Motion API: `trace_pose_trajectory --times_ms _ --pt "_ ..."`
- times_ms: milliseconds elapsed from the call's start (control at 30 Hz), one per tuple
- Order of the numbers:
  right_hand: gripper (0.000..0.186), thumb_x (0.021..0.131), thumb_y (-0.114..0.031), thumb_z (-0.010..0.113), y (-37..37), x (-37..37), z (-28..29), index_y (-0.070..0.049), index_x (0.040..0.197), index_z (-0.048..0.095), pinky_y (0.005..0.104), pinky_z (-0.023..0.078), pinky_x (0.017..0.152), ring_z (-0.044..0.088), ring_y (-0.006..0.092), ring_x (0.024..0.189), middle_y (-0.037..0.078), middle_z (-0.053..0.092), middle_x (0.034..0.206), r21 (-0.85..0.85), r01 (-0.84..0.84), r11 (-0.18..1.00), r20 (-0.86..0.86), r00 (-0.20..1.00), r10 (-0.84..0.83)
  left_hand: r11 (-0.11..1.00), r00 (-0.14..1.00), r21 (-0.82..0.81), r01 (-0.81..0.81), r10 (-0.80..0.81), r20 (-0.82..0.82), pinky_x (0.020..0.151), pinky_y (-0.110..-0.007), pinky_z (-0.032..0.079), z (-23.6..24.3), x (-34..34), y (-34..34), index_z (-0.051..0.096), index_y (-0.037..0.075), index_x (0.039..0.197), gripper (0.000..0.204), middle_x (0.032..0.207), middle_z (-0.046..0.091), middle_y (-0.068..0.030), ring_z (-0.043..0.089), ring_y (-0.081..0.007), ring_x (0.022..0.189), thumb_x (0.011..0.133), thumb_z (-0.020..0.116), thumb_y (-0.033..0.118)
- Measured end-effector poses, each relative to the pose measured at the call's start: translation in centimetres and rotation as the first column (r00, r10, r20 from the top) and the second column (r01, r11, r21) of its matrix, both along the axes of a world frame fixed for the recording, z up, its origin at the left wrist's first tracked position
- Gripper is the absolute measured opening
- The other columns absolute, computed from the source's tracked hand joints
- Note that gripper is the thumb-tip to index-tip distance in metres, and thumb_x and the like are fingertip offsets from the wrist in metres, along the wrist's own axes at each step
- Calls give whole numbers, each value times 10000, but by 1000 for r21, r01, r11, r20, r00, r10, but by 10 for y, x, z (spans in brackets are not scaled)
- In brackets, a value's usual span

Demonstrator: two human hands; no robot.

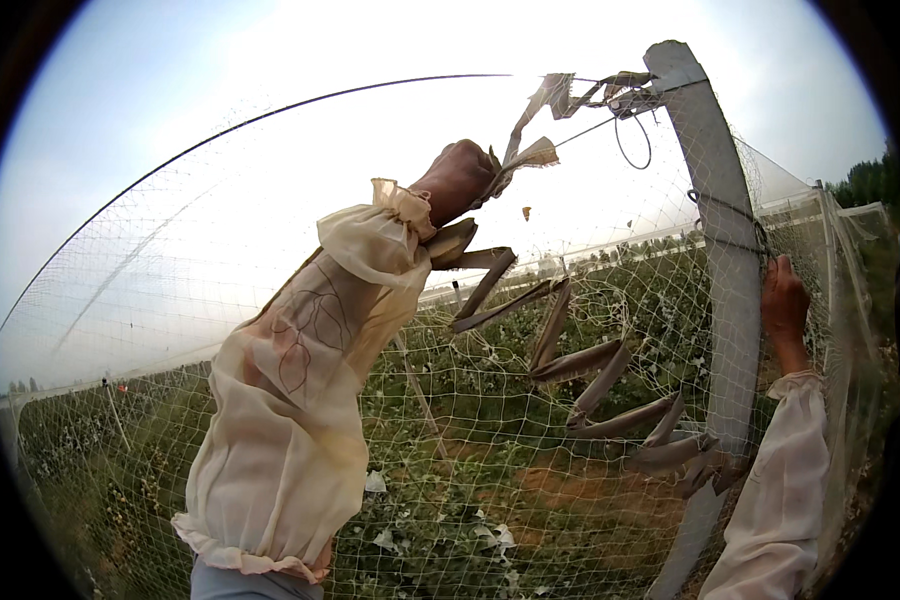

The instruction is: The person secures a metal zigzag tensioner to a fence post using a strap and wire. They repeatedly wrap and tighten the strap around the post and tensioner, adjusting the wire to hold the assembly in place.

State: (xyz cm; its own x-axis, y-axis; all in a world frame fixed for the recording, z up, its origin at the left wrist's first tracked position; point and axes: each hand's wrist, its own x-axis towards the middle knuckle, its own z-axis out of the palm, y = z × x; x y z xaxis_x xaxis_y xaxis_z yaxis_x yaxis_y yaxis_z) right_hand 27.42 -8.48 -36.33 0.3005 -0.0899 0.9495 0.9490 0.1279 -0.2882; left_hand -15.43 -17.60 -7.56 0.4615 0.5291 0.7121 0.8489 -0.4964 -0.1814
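My left hand (pixel 458 180), raised high in the middle, is closed around a long brown-grey flat strip (pixel 580 362). Stiff creases make the strip hang in a zigzag below my fist, down to the foot of the concrete post (pixel 728 260). Above my fist it runs up toward the post's top, where more of it is bunched by the wire. My right hand (pixel 785 300) is closed just right of the post, beside a dark wire (pixel 735 210) wound round it. What those fingers hold is hidden. Thin white netting (pixel 510 400) spreads before me.
A dark line (pixel 270 112) carries the net's upper edge leftward. From the post's top hangs a thin wire loop (pixel 634 150). More netting on a pale upright (pixel 828 240) stands at the right. Leafy green plants (pixel 420 530) and bare soil lie behind the net.
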Motion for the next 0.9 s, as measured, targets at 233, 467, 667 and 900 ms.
trace_pose_trajectory --times_ms 233,467,667,900 --pt "241 1009 -252 413 1 -7 5 -43 932 505 502 459 555 598 426 665 209 602 733 -40 -27 999 -15 1000 26 976 974 65 206 -198 -111 489 -300 519 23 -34 31 658 -64 809 252 622 600 -103 602 -171 520 939 508 91" --pt "247 1008 -269 410 0 -6 4 -53 928 499 513 457 555 597 434 665 211 605 735 -38 -17 999 -34 999 15 972 999 -233 -29 20 -40 413 -288 387 6 -26 42 671 17 728 291 576 584 -68 478 -116 419 939 536 165" --pt "255 1011 -279 396 -1 -6 4 -56 915 476 523 450 549 598 434 658 214 603 720 -46 -11 999 -12 1000 11 999 984 49 16 -7 -180 543 -293 395 7 -22 17 715 29 753 184 681 630 -64 512 -120 574 870 620 134" --pt "261 1014 -287 388 3 -1 5 -57 930 480 511 459 539 602 428 645 212 601 692 6 16 1000 -9 1000 -16 907 859 27 420 -407 311 661 -273 508 16 -44 33 730 -8 920 206 787 707 -107 639 -139 702 873 530 -16"
